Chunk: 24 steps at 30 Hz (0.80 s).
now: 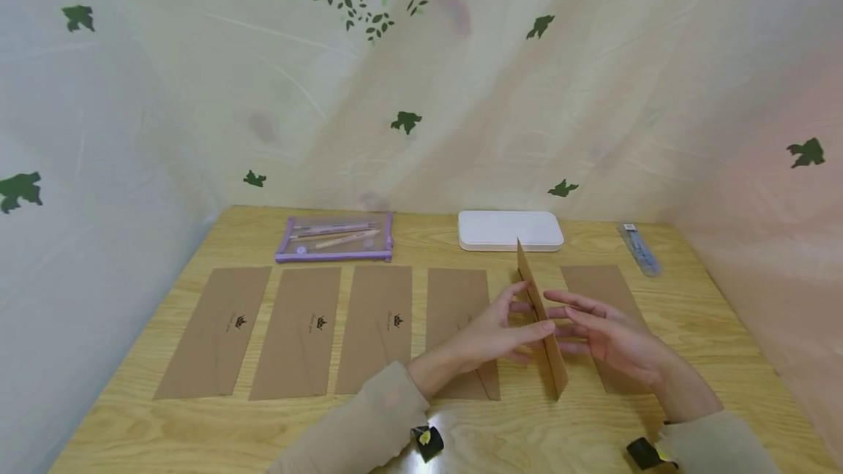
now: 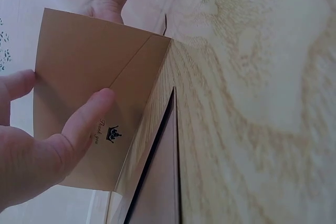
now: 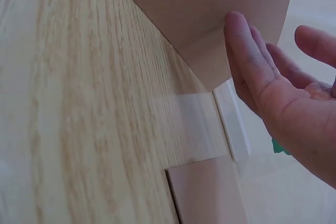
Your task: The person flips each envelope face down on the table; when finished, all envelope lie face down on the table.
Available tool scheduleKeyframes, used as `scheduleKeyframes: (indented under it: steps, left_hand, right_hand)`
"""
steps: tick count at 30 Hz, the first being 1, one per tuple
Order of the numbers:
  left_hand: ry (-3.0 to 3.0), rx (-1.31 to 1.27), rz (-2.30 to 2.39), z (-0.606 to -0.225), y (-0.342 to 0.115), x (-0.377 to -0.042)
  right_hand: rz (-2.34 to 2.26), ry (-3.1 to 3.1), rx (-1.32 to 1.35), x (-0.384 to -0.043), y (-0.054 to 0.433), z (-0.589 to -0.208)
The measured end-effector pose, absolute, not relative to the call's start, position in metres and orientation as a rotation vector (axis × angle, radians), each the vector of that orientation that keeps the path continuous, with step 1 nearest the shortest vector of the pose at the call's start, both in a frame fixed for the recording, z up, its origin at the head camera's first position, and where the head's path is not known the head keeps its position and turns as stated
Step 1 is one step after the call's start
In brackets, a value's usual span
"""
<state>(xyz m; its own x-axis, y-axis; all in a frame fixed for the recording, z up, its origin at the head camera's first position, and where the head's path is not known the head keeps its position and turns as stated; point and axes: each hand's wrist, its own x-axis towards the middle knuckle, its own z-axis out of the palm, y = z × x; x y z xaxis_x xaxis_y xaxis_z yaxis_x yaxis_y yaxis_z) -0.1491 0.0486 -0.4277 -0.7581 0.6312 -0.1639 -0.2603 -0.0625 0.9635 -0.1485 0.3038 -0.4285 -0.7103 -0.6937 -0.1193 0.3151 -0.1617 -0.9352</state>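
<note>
A brown paper envelope [image 1: 549, 357] stands on its long edge between my two hands. Its left face bears a small crown print with "Thank you" [image 2: 113, 134]; its right face is plain [image 3: 210, 14]. My left hand [image 1: 497, 331] pinches it, thumb over the top edge and fingers against the printed face. On the other side my right hand [image 1: 612, 339] has extended fingers close to the plain face; whether all fingertips touch is unclear. Nearest my left forearm lies a flat brown envelope [image 1: 457, 298], partly covered. Another flat envelope [image 1: 602, 287] lies under my right hand.
Further brown envelopes lie in a row at left: one [image 1: 211, 328], a second [image 1: 296, 335] and a third [image 1: 375, 298]. Along the back sit a purple-edged clear pencil pouch [image 1: 336, 247], a white case [image 1: 510, 229] and a narrow blue packet [image 1: 639, 249]. Patterned cloth [image 1: 296, 108] surrounds the wooden table [image 1: 527, 437].
</note>
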Motion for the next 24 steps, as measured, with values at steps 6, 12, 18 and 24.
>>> scheduleKeyframes:
  steps: [6, 12, 18, 24]
  left_hand:
    - [1.609, 0.383, 1.883, -0.4279, 0.0491, -0.1492]
    - [1.609, 0.368, 1.892, -0.4269, 0.0475, -0.1498]
    - [1.598, 0.365, 1.899, -0.4283, 0.0458, -0.151]
    - [1.574, 0.351, 1.947, -0.4324, 0.0442, -0.1541]
  right_hand:
    - [-1.949, 1.421, -0.437, -0.1503, 0.3031, -0.4298]
    - [-1.957, 1.394, -0.42, -0.1529, 0.3013, -0.4294]
    - [-1.947, 1.418, -0.396, -0.1539, 0.302, -0.4295]
    - [-1.956, 1.419, -0.397, -0.1568, 0.3056, -0.433]
